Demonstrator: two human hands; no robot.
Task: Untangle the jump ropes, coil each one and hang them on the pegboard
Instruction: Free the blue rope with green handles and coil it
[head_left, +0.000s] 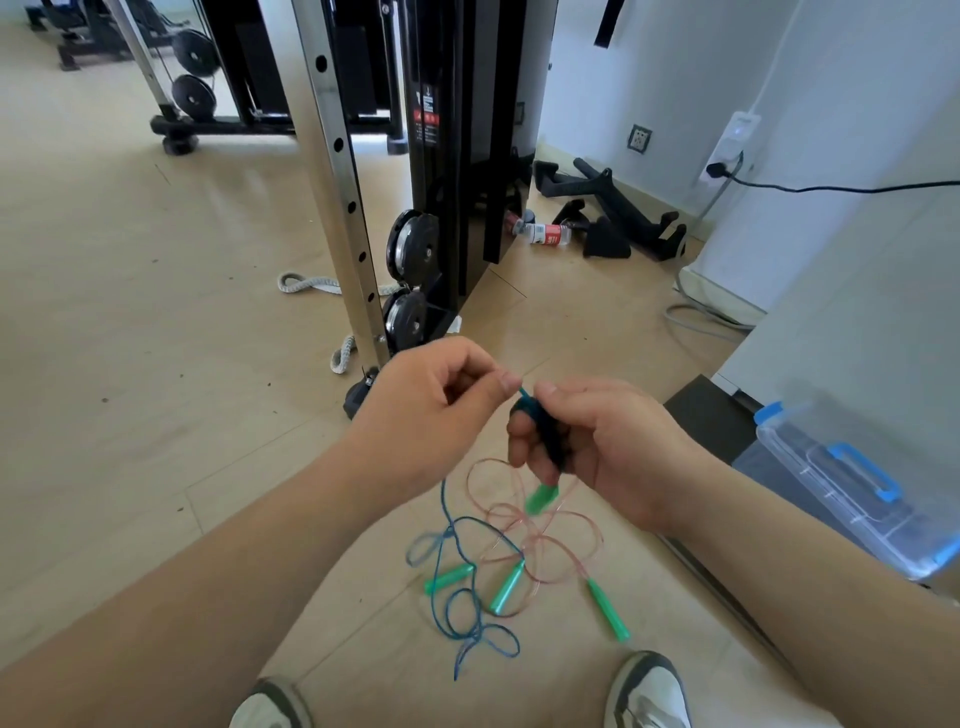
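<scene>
Bare forearms reach out above the floor (156, 364) as the left hand (431, 410) pinches the blue rope (442, 506) in a narrow grip and the right hand (587, 441) grips a dark coil (543, 431) of it, one green handle (541, 499) dangling. Below, blue loops cross the pink rope (566, 525); pulling upward could cinch that tangle tight. No pegboard is in view, and the coil's turns are blurred.

Blue rope (450, 530) w/ pink rope (532, 540), tangled
</scene>
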